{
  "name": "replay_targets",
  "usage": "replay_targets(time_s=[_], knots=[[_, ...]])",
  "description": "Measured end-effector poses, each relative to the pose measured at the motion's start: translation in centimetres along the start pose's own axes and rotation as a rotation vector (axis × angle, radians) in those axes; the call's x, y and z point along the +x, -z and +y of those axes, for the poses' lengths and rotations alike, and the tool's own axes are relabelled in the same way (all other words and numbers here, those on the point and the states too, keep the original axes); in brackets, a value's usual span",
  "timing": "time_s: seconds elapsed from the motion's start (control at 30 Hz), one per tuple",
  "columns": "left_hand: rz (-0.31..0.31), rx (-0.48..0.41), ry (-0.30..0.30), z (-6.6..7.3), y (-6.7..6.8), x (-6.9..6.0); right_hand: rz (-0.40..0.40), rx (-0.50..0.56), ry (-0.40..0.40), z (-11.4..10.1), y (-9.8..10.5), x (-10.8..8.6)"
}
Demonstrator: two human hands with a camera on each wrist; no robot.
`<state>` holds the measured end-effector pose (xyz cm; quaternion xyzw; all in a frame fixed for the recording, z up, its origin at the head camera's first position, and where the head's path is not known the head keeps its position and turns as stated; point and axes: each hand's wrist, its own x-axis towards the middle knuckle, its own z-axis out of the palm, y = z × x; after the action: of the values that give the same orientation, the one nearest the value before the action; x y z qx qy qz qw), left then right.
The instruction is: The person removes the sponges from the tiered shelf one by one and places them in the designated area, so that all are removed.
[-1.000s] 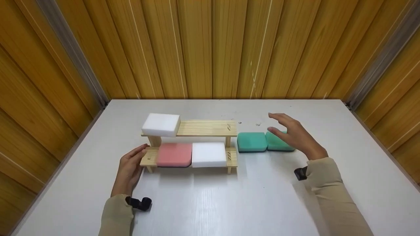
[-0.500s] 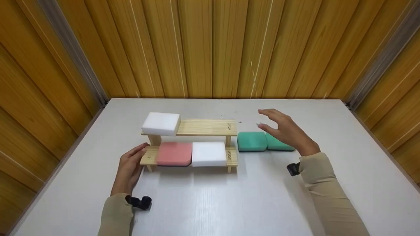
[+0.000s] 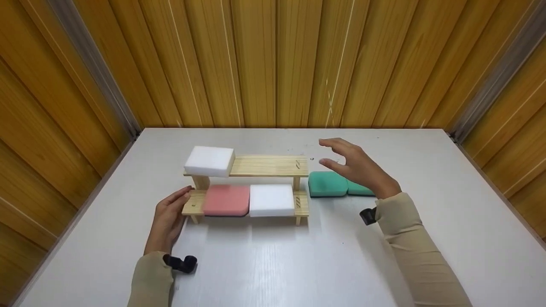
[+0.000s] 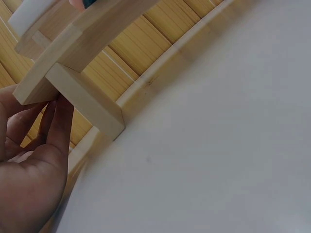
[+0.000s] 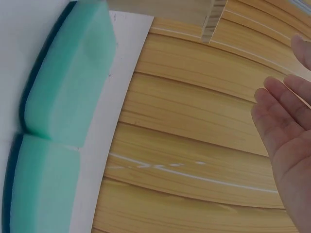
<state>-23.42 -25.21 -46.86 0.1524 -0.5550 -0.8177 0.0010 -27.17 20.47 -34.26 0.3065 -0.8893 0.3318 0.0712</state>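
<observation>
left hand [image 3: 168, 216], left of centre, fingers curled under left end of wooden rack [image 3: 271, 165], gripping it. right hand [image 3: 361, 165], right of centre, thumb and fingers spread wide, holding nothing, partly hiding one of two green sponges [image 3: 327, 184] (dark layer at base). rack mid-frame on white desk [image 3: 264, 264]: white block [image 3: 209, 161] at upper tier's left end; pink sponge [image 3: 227, 200], second white block [image 3: 271, 200] side by side on lower tier.
</observation>
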Motion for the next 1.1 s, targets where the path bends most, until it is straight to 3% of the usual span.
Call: replay_targets(time_s=[0.3,0.63,1.1], knots=[[0.005,-0.020,0.020,0.0,-0.1,-0.2,0.023,0.050,0.109,-1.3,-1.6,1.0],[-0.020,-0.005,-0.011,0.0,-0.4,0.0,0.014,0.064,0.167,-2.5,-3.0,2.1],[-0.010,-0.019,-0.012,-0.2,-0.5,0.2,-0.063,0.090,0.080,-4.5,-3.9,3.5]])
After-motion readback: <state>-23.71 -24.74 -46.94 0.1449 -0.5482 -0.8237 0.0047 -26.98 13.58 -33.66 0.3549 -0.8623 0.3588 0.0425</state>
